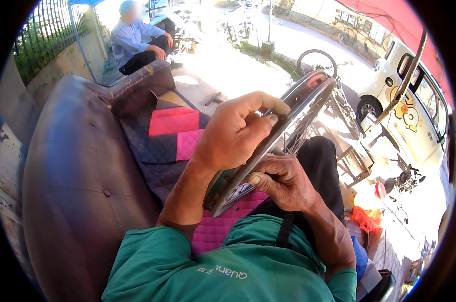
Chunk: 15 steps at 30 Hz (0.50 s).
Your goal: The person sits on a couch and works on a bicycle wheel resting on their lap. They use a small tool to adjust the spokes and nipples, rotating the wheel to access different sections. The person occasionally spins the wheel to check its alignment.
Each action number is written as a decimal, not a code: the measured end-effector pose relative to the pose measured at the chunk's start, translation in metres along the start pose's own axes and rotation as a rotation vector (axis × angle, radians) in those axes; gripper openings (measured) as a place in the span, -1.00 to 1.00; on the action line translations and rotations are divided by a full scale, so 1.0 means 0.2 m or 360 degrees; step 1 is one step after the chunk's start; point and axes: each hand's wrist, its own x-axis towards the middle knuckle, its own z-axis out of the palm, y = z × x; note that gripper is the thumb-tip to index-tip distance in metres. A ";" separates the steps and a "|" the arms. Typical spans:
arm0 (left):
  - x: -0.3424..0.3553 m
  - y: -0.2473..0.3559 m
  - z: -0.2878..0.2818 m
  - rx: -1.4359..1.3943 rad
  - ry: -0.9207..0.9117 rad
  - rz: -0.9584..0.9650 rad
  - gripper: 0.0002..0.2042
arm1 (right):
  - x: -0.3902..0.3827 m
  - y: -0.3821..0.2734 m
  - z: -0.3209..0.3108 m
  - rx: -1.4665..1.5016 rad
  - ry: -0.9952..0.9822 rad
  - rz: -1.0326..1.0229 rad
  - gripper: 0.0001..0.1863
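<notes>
I see a shiny chrome bicycle wheel rim (pixel 308 100) with thin wire spokes, tilted edge-on across the lap, its near end low by the green shirt, its far end raised toward the street.

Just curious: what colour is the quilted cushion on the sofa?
The cushion is pink and dark navy, quilted; head view.

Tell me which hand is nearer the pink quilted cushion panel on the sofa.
Left. The left hand grips the upper edge of the shiny wheel rim, just beside the pink quilted panel. The right hand holds the rim's underside over the lap, farther away.
</notes>
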 end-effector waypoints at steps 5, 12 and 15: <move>0.01 0.00 0.00 -0.0019 -0.0003 0.0043 -0.78 | -0.02 -0.01 0.03 -0.0033 0.0062 0.0106 -0.73; 0.03 0.02 0.02 -0.0009 -0.0019 0.0022 -0.78 | -0.03 -0.05 0.03 -0.0070 0.0146 0.0179 -0.72; 0.04 0.02 0.02 0.0035 -0.0020 0.0020 -0.78 | -0.02 -0.06 0.01 -0.0110 0.0121 0.0243 -0.72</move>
